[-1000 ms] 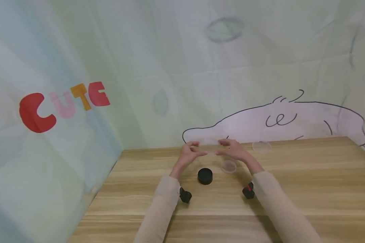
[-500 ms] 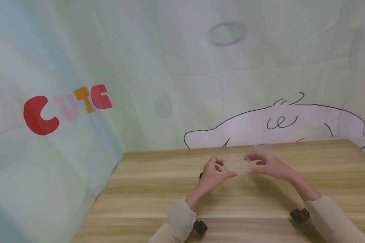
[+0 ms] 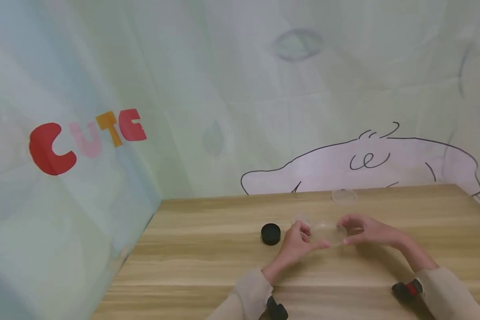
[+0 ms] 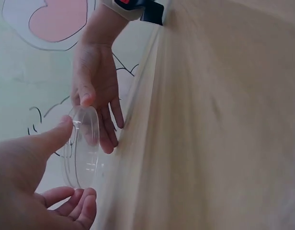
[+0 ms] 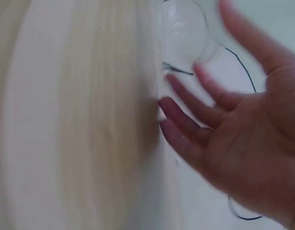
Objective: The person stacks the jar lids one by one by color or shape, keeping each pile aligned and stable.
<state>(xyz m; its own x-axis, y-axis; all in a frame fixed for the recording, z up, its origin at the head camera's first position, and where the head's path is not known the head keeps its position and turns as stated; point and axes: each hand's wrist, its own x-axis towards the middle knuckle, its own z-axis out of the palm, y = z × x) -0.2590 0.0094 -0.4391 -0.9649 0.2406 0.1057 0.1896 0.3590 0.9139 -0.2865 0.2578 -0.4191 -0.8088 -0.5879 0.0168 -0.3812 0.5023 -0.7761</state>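
Far out at ten o'clock from the clear dish (image 3: 326, 234), can make out red, pink and orange letters (image 3: 41, 149) on the wall cloth (image 3: 104, 200). At nine o'clock, on the wooden tabletop (image 3: 208, 240), see a black round piece (image 3: 270, 234), likely standing apart to leave elbow room. From eight o'clock, can follow the left hand (image 3: 298, 245) up to the dish, with thumb and fingers clamped on the rim, probably for firm control without covering the flat face. Just beyond those fingers, at ten o'clock, notice a small clear disc (image 3: 302, 217), partly hidden. At one o'clock, by the far edge, find a larger clear disc (image 3: 345, 196), presumably out of the way there. At three o'clock, meet the right hand (image 3: 372, 231), with thumb and fingers apart around the opposite rim, perhaps for balance; cannot tell whether pinching or only touching.
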